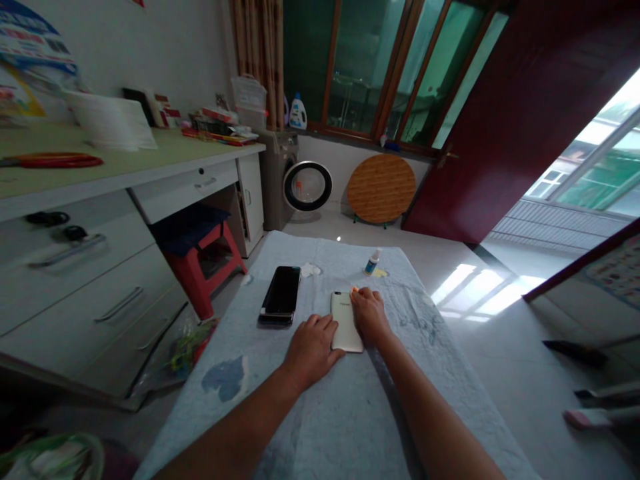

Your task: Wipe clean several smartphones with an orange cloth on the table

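A pale gold smartphone (345,323) lies face down on the cloth-covered table, its camera end pointing away from me. My left hand (311,350) grips its left edge, with the thumb by the lower corner. At the phone's upper right edge, my right hand (371,319) pinches a small orange piece (355,291), perhaps cloth, mostly hidden by the fingers. To the left rests a stack of dark phones (281,293), the top one screen up. Beyond my right hand stands a small spray bottle (373,262) with a blue label.
A light blue patterned cloth (320,427) covers the table. On the left are a white desk (185,180) and a red stool (200,267). A washing machine (277,180) with its door open and a round wooden tabletop (381,189) stand at the back.
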Available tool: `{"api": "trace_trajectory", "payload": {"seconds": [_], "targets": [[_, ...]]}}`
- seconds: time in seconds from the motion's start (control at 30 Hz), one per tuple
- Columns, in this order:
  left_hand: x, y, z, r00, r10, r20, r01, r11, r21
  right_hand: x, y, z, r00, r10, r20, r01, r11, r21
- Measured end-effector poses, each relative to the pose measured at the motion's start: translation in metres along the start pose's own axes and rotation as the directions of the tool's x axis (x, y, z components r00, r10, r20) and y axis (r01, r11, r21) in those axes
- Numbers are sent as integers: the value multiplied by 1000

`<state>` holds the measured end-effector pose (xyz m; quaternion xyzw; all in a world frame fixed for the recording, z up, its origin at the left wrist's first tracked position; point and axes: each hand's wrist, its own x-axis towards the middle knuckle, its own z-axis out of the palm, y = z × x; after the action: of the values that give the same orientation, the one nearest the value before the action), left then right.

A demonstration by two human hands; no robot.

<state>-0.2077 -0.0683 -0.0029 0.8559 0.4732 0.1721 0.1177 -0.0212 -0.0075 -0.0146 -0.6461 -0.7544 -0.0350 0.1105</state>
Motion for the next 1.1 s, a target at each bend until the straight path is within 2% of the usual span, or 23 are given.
{"api": "trace_trajectory", "payload": {"seconds": [0.1,0.33,0.43,0.53,0.87,0.97,1.1], "targets": [[1,-1,0,1000,14,4,-14,1000,-1,1,-6,-1,1000,-25,-15,25,1000,14],[1,-1,-2,1000,21,10,-21,1000,-11,5,-35,-3,982,-188,21,187,981,50],[1,0,-2,1000,24,4,-24,999,-24,8,-42,-1,976,-218,18,216,975,60],[0,-1,0,1000,9,-2,-9,1000,-20,13,-40,0,983,-184,19,183,982,47],[-1,-1,-1,1000,-5,4,5,1000,-16,10,-3,8,996,68,-62,-62,992,106],[0,-1,-1,1000,-5,10,5,1000,-16,0,-4,6,993,56,-99,-40,987,156],[0,-2,1,1000,-7,21,7,1000,-10,-24,-11,-4,991,-62,-116,87,972,218]]}}
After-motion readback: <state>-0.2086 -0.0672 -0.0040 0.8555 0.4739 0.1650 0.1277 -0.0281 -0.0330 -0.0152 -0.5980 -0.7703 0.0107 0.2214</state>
